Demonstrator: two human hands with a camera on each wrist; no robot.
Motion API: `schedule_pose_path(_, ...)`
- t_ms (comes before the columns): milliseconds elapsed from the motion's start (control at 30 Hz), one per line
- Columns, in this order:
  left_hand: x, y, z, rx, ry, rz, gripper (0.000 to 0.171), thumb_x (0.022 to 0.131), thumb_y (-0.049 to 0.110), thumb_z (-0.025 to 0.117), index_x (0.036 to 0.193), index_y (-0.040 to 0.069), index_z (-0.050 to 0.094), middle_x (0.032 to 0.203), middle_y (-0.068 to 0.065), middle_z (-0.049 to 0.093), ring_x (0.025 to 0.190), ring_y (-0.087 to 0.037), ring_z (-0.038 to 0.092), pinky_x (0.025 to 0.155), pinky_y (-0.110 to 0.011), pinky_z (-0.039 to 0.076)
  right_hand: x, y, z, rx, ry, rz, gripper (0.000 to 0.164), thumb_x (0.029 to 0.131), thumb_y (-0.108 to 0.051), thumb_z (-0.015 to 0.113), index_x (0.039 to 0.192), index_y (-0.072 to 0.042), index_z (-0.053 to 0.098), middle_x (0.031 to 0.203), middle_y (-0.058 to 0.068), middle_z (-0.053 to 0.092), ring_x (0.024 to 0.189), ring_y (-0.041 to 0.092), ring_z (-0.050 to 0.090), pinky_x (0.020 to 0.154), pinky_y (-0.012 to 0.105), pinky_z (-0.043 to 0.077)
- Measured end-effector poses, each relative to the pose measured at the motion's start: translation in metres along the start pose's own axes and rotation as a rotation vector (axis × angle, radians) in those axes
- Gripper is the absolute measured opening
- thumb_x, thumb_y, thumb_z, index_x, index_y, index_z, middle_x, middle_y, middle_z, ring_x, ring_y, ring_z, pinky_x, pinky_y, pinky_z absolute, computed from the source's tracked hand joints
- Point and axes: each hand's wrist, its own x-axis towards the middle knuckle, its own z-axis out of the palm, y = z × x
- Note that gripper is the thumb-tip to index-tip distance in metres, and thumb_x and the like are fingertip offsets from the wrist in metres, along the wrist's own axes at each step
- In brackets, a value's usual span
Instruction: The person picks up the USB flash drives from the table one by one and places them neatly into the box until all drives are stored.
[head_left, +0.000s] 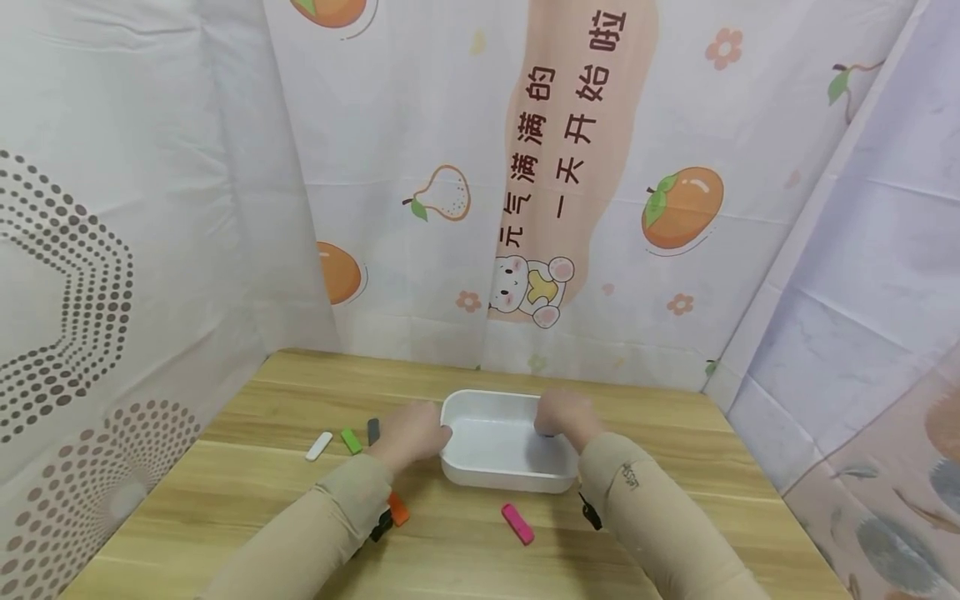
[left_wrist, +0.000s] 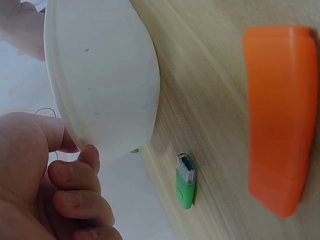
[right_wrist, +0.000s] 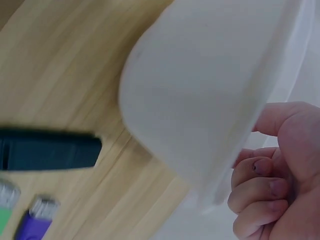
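Gripping white tub (head_left: 506, 481) in left grip (head_left: 412, 433) and right grip (head_left: 567, 414), pink stick (head_left: 517, 523) in front, orange stick (head_left: 399, 509) beside left sleeve (head_left: 315, 525)

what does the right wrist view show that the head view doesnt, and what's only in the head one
Only the right wrist view shows a purple stick with a metal end, at the lower left edge. Only the head view shows the pink stick, white stick, orange stick, left hand and cartoon bear print. Both show the white tray, the right hand at its rim and the wooden table.
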Motion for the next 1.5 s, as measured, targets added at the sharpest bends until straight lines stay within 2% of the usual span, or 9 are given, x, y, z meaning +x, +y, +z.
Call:
schedule_pose_path(267,-0.002,0.0,0.0,0.003,-0.006,-0.006,0.02,0.083,0.026,0.056,0.085,0.01,0.067,0.06,-0.001,0.053,0.049,-0.017,0.048,0.043,-0.032,0.036,0.005,0.004,0.007,-0.071,-0.004,-0.011,0.011,0.078,-0.017,0.054,0.07,-0.013,0.059,0.074,0.004,0.057,0.066,0.021,0.052,0.056,0.037,0.042)
schedule_pose_path(533,-0.002,0.003,0.0,0.013,-0.022,-0.019,0.019,0.083,0.027,0.055,0.082,0.011,0.065,0.059,-0.001,0.052,0.049,-0.017,0.048,0.043,-0.032,0.035,0.003,0.004,0.009,-0.084,-0.025,0.001,0.012,0.078,-0.013,0.053,0.067,-0.013,0.057,0.075,0.005,0.057,0.064,0.02,0.051,0.054,0.036,0.041)
schedule_pose_path(833,-0.002,0.004,-0.002,0.005,-0.026,-0.03,0.018,0.083,0.027,0.056,0.078,0.011,0.064,0.059,-0.001,0.052,0.05,-0.017,0.048,0.043,-0.033,0.035,0.002,-0.001,0.011,-0.113,-0.028,-0.023,0.01,0.075,-0.012,0.053,0.065,-0.012,0.055,0.073,0.006,0.056,0.062,0.02,0.05,0.053,0.035,0.041)
schedule_pose_path(1167,-0.002,0.004,-0.003,0.025,-0.014,-0.031,0.016,0.082,0.028,0.055,0.073,0.016,0.06,0.061,-0.001,0.052,0.053,-0.019,0.048,0.046,-0.036,0.035,0.006,0.0,0.018,-0.11,-0.08,-0.013,0.008,0.073,-0.008,0.055,0.066,-0.012,0.053,0.072,0.008,0.057,0.059,0.02,0.047,0.05,0.032,0.035)
schedule_pose_path(1500,-0.002,0.003,-0.005,0.022,-0.022,-0.021,0.018,0.083,0.029,0.055,0.073,0.015,0.06,0.06,-0.001,0.052,0.051,-0.018,0.048,0.045,-0.035,0.035,0.003,-0.001,0.015,-0.082,-0.067,-0.032,0.012,0.074,-0.008,0.054,0.064,-0.013,0.05,0.066,0.007,0.055,0.056,0.019,0.046,0.048,0.032,0.035)
